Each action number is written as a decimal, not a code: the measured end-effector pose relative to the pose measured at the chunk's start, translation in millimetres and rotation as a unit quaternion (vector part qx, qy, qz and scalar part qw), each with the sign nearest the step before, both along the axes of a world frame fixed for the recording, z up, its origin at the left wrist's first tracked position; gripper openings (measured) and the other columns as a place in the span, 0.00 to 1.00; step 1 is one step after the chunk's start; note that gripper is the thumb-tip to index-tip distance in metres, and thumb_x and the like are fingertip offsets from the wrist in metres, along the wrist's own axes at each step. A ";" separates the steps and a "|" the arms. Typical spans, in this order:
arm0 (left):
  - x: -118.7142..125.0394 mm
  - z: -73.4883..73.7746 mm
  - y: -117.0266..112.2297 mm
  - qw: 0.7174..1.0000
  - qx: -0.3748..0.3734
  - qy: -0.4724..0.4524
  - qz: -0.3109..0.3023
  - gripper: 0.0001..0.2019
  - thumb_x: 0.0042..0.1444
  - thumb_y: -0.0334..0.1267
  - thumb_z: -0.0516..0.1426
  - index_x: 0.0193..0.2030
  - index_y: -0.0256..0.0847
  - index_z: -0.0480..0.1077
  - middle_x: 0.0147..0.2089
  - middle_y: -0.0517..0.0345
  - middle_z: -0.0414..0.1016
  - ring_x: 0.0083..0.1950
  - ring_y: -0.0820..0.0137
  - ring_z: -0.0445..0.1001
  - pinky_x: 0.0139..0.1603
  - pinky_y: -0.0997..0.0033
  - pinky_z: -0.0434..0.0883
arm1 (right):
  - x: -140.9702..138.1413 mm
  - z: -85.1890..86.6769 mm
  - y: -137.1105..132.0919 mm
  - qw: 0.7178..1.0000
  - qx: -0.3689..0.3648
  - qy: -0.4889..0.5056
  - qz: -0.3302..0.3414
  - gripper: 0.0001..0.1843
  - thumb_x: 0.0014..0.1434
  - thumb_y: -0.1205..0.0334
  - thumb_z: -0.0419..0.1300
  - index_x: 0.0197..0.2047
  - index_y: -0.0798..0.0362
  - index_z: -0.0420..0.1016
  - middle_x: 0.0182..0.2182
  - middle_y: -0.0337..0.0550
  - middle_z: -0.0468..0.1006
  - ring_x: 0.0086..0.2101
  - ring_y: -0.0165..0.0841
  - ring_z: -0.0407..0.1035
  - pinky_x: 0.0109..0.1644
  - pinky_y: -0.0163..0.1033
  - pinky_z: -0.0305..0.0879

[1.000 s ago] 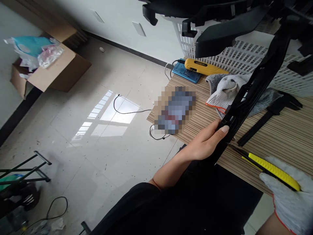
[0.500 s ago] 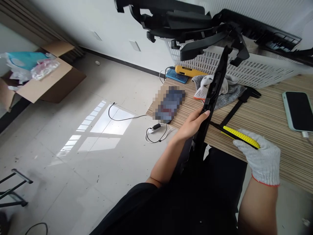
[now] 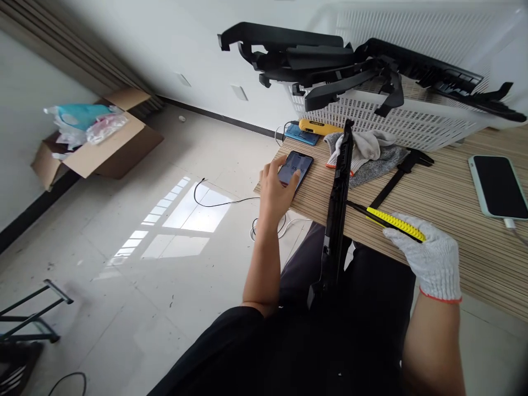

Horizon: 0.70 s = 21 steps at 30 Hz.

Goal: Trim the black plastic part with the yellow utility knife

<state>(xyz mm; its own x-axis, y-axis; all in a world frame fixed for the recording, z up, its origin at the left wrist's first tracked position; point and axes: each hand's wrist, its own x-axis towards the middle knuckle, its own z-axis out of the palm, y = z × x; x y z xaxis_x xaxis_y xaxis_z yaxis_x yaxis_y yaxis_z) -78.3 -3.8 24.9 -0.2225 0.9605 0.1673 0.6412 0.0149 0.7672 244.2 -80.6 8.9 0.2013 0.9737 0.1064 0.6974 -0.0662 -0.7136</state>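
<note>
My left hand, bare, reaches over a dark phone lying on the table near its left end. Its thumb and fingers are apart at the screen, which shows digits. In a white knit glove, my right hand holds a yellow and black utility knife, its dark tip pointing left. That tip is close to a long black plastic trim part, which stands upright-slanted between my arms, from my lap past the table edge. Neither hand is on the trim part.
Several black plastic parts lie across a white basket at the back. On the table are gloves, a black caliper, a yellow-handled tool and a charging phone. An open carton stands on the floor.
My left hand has let go of the black trim part and moved left to the phone. The trim part now tilts lower. My right hand still holds the knife.
</note>
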 end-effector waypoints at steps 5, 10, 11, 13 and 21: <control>-9.7 4.3 24.0 0.985 -0.132 0.109 -0.021 0.46 0.53 0.53 0.63 0.75 0.39 0.53 0.72 0.37 0.61 0.73 0.42 0.55 0.70 0.38 0.59 | 1.3 -2.2 -0.3 1.000 0.002 0.007 0.007 0.31 0.51 0.32 0.68 0.47 0.46 0.86 0.46 0.44 0.86 0.48 0.47 0.80 0.60 0.52 0.73; -1.8 4.2 36.7 0.981 -0.122 0.152 -0.027 0.46 0.51 0.49 0.62 0.74 0.33 0.55 0.70 0.34 0.66 0.68 0.39 0.61 0.68 0.38 0.60 | 3.1 -5.0 0.0 1.000 -0.006 0.003 0.017 0.32 0.50 0.30 0.67 0.47 0.45 0.85 0.46 0.43 0.86 0.48 0.47 0.80 0.59 0.54 0.73; -1.3 4.4 37.8 0.980 -0.115 0.157 -0.029 0.45 0.51 0.49 0.62 0.74 0.33 0.56 0.69 0.34 0.67 0.67 0.39 0.62 0.68 0.39 0.60 | 3.3 -5.5 0.1 1.000 -0.007 0.002 0.018 0.33 0.50 0.29 0.67 0.47 0.45 0.85 0.46 0.43 0.86 0.49 0.48 0.80 0.59 0.54 0.73; -1.4 5.3 39.0 0.979 -0.110 0.170 -0.033 0.43 0.51 0.49 0.61 0.72 0.34 0.59 0.67 0.36 0.70 0.65 0.41 0.66 0.68 0.40 0.60 | 3.1 -6.1 0.1 1.000 -0.007 0.006 0.016 0.33 0.49 0.29 0.67 0.47 0.46 0.85 0.47 0.43 0.86 0.49 0.48 0.79 0.59 0.54 0.73; 1.8 12.6 29.2 0.982 -0.123 0.142 0.002 0.43 0.56 0.48 0.63 0.75 0.35 0.54 0.69 0.35 0.66 0.72 0.40 0.58 0.68 0.40 0.61 | 2.4 -5.6 -0.3 1.000 0.013 -0.009 0.023 0.35 0.50 0.26 0.64 0.46 0.46 0.86 0.46 0.44 0.86 0.48 0.49 0.80 0.57 0.54 0.76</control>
<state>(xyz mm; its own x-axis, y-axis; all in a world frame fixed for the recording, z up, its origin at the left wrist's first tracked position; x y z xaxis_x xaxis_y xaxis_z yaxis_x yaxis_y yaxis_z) -76.5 25.4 37.5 -0.2040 0.9789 -0.0138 0.8280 0.1800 0.5311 246.6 -80.9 3.3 0.1538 0.9789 0.1342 0.7117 -0.0155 -0.7023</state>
